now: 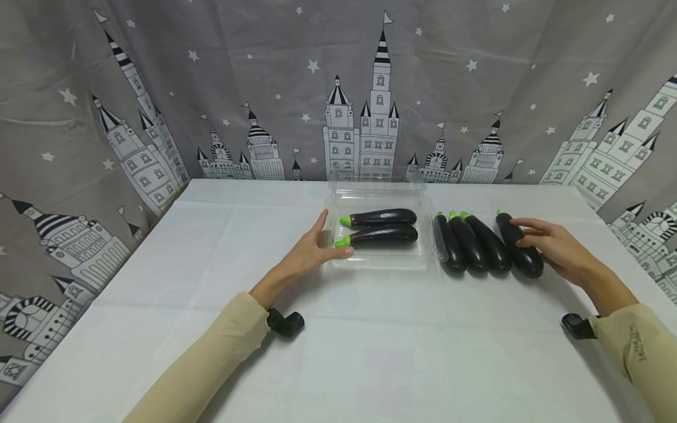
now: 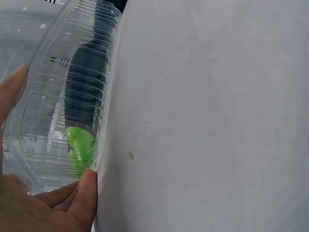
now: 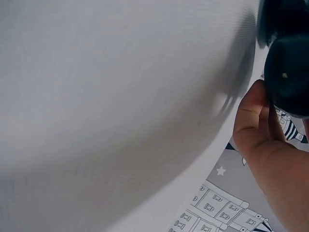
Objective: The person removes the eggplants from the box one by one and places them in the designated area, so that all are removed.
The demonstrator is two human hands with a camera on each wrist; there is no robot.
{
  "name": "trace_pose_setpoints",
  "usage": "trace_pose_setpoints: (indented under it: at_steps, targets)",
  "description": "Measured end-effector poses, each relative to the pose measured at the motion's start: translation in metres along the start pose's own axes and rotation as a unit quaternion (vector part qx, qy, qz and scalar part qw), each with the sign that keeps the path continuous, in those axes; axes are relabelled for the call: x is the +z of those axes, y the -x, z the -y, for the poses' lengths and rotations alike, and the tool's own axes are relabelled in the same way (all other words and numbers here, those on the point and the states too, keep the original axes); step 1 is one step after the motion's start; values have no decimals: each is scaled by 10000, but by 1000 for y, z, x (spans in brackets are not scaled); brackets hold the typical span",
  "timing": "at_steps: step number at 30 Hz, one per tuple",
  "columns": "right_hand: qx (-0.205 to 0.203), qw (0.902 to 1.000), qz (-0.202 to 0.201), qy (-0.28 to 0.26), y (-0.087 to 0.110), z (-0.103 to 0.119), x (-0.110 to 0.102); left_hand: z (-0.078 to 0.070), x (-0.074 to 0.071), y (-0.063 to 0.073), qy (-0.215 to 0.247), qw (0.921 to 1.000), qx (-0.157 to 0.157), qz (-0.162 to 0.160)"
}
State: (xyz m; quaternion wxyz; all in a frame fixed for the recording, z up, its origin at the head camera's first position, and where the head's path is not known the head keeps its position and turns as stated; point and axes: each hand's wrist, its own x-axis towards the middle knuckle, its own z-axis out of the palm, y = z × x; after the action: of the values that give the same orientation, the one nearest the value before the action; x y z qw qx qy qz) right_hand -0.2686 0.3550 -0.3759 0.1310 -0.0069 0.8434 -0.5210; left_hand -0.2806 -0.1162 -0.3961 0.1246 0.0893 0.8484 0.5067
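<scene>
A clear plastic container (image 1: 378,261) stands with its lid (image 1: 376,176) raised at the back. Two glossy dark eggplants (image 1: 385,234) with green stem ends lie side by side in it, stems to the left. My left hand (image 1: 313,247) holds the container's left end, its thumb and fingers spread about the near corner; the left wrist view shows fingertips (image 2: 87,186) low against the ribbed wall. On the right, my right hand (image 1: 563,247) grips an eggplant (image 1: 526,258) from its right side, fingers over the top. Its rounded end (image 3: 289,79) fills the right wrist view's corner.
Three more eggplants (image 1: 471,244) lie in a slanted row between the container and the right hand, the leftmost close by the container's wall. A white cloth covers the table (image 1: 370,352). Behind hangs a grey curtain (image 1: 439,70) printed with castles and stars.
</scene>
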Motion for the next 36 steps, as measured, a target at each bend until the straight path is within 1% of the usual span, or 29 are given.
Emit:
trace_pose_setpoints:
  at_steps: [8, 12, 18, 29, 36]
  targets:
    - [-116, 9998, 97, 144, -2, -7, 0, 0, 0, 0, 26, 10000, -13, 23]
    - [-196, 9991, 157, 333, -3, -7, 2, 1, 0, 0, 40, 10000, 0, 3]
    - [-173, 9981, 154, 563, -3, -6, 4, 2, 0, -1, 62, 10000, -42, -9]
    - [-114, 9983, 121, 567, -1, -7, 2, 0, 0, 1, -17, 10000, -16, 28]
    - [-175, 9980, 19, 607, 1, -6, 3, 0, 0, 0, -11, 10000, -19, 7]
